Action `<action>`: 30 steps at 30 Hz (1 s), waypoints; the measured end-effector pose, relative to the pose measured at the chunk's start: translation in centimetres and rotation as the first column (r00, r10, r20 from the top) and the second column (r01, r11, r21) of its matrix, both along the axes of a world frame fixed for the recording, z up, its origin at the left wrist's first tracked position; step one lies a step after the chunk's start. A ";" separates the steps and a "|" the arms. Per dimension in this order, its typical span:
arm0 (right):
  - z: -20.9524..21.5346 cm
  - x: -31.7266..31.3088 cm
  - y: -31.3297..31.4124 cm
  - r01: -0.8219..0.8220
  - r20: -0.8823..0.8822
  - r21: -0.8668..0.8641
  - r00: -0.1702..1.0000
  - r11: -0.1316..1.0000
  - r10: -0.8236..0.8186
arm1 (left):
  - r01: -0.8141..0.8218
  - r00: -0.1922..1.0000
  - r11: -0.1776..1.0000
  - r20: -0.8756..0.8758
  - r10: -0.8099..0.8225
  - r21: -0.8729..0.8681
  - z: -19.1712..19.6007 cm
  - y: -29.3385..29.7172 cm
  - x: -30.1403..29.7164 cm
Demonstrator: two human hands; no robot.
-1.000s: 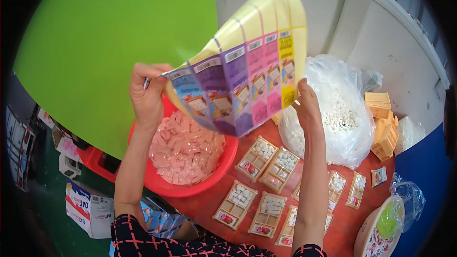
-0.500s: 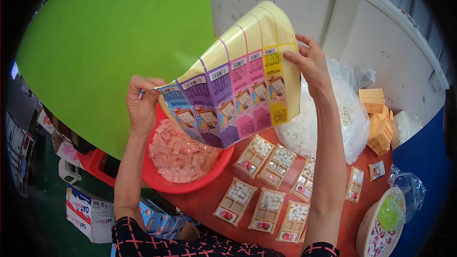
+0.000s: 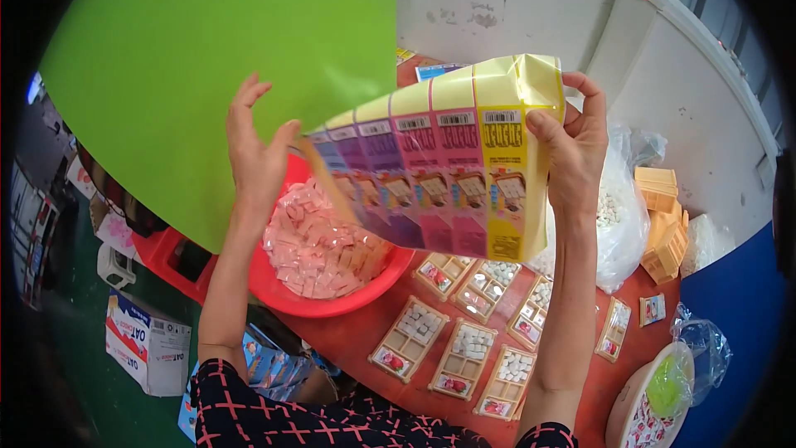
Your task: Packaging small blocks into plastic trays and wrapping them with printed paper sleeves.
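Observation:
A glossy printed packaging sheet [image 3: 419, 174], banded in blue, purple, pink and yellow, hangs in the air above the table. My right hand [image 3: 576, 137] pinches its right edge, thumb in front and fingers behind. Beside the sheet's narrow left corner, my left hand [image 3: 257, 145] is open, thumb and fingers spread, holding nothing. Beneath the sheet stands a red basin [image 3: 264, 290] filled with small pink wrapped packets [image 3: 319, 249]. Several wooden-coloured compartment trays [image 3: 412, 338] with white pieces lie nearer me; the sheet hides part of the table behind.
A large clear bag of white pieces [image 3: 618, 224] and stacked yellow-orange trays [image 3: 662, 236] stand at right. A pale tub [image 3: 618, 423] with wrapped packets sits at lower right. The green panel [image 3: 224, 25] rises at left; a carton [image 3: 145, 344] is on the floor.
My left hand has let go of the sheet's left corner and spread its fingers. The sheet's left side has swung, while my right hand, still gripping it, has shifted right and lower.

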State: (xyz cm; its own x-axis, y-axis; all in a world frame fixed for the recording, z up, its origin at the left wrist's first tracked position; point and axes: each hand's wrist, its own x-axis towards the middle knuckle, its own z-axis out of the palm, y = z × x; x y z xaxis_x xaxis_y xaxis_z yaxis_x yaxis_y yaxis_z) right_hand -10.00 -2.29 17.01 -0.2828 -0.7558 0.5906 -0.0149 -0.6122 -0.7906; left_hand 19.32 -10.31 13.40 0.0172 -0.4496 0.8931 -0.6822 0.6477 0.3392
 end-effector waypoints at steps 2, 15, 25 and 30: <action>-0.5 0.9 0.2 0.011 -0.009 -0.048 1.000 0.999 -0.011 | 0.086 0.973 0.978 0.228 -0.042 -0.188 2.2 2.4 -2.2; -3.1 1.4 1.1 -0.108 0.154 -0.226 0.977 0.968 0.145 | 0.378 0.883 0.925 0.314 -0.350 -0.030 1.6 4.7 -11.5; -3.3 0.4 3.1 0.248 -0.245 0.037 0.941 0.968 -0.232 | 0.464 0.859 0.873 0.317 -0.401 -0.152 0.7 2.9 -12.3; -0.5 2.2 4.3 0.486 -0.636 -0.584 0.225 0.651 -0.738 | 0.519 0.832 0.840 0.316 -0.455 -0.157 1.9 3.6 -12.9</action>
